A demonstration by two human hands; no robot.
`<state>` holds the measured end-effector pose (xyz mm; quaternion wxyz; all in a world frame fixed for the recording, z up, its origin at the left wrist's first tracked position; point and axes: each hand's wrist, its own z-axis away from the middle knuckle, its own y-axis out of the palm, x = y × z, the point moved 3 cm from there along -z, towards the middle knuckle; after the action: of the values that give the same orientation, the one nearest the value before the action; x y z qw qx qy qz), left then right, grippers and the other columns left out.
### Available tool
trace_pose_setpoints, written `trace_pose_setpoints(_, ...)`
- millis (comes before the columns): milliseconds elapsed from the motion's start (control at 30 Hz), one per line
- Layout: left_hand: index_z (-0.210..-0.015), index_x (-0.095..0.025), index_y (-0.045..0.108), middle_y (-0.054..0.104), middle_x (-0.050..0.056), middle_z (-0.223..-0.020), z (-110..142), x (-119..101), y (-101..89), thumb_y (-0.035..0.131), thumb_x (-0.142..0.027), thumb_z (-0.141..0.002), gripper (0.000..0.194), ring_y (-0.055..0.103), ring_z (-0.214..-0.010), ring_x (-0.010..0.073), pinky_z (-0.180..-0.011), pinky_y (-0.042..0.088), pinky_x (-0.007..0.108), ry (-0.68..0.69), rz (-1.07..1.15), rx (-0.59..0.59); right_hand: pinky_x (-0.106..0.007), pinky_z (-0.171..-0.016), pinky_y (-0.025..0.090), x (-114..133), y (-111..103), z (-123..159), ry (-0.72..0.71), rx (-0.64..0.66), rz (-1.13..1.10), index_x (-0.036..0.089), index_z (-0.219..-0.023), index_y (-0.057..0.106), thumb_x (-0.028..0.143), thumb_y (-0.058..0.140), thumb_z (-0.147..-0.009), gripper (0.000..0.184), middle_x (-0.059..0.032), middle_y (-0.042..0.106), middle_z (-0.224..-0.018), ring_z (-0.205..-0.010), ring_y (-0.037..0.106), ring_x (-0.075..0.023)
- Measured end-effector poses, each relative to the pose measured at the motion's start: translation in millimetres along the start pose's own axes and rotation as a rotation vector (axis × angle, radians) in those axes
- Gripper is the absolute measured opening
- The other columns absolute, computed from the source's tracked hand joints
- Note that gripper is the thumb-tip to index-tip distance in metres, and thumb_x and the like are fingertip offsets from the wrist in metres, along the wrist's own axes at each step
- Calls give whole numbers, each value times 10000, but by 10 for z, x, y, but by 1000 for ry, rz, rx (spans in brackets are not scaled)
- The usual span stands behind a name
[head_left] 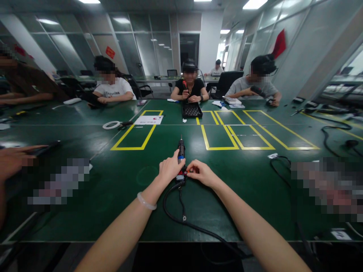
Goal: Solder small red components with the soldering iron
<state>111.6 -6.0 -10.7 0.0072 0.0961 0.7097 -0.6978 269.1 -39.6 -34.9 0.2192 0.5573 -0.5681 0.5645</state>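
Note:
A black electric screwdriver (180, 150) with a blue band lies on the green table (119, 196), tip pointing away from me. My left hand (170, 168) rests on its near end, index finger along the barrel. My right hand (202, 173) pinches a small red and black part (187, 173) right beside the tool's base. The tool's black cable (181, 221) loops back toward me and off the table's front edge.
Yellow tape rectangles (227, 132) mark the table's middle. A black tray (191, 110) stands at the far side before a seated person. A tape roll (111, 125) and white paper (149, 120) lie left. Other people sit around; a neighbour's hand (14, 160) is at left. Cables (329, 132) lie right.

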Motion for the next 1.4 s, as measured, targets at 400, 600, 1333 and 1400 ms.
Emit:
trace_pose_setpoints(400, -1150, -225, 584, 474, 61, -1338, 36, -33, 0, 447, -269, -885, 301, 422, -1219, 229, -996, 404, 367, 416, 250, -272, -206, -585, 383, -47, 57, 13, 108, 21, -200, 146, -852, 568, 177, 569, -756, 101, 17, 559, -704, -605, 485, -91)
trace_pose_setpoints(600, -969, -216, 675, 576, 26, -1261, 70, 32, 62, 377, -367, -941, 335, 257, -1374, 214, -1139, 235, 409, 636, 410, 26, -200, -553, 356, -43, 78, 12, 91, 9, -129, 137, -804, 595, 189, 579, -755, 73, 22, 566, -672, -564, 458, -84)
trace_pose_setpoints(1333, -826, -213, 599, 507, 18, -1347, 220, 503, -164, 538, -318, -787, 127, 228, -1389, 246, -1119, 260, 414, 554, 128, 11, -267, -712, 458, -65, 75, 1, 111, 1, -182, 140, -890, 632, 241, 536, -823, 155, -42, 655, -791, -730, 599, -137)
trace_pose_setpoints(1400, -836, -211, 600, 494, 19, -1362, 198, 694, -206, 514, -328, -802, 149, 215, -1393, 247, -1117, 255, 419, 528, 97, 29, -265, -708, 457, -57, 73, 4, 112, 3, -171, 140, -887, 635, 239, 535, -825, 154, -43, 657, -787, -729, 599, -137)
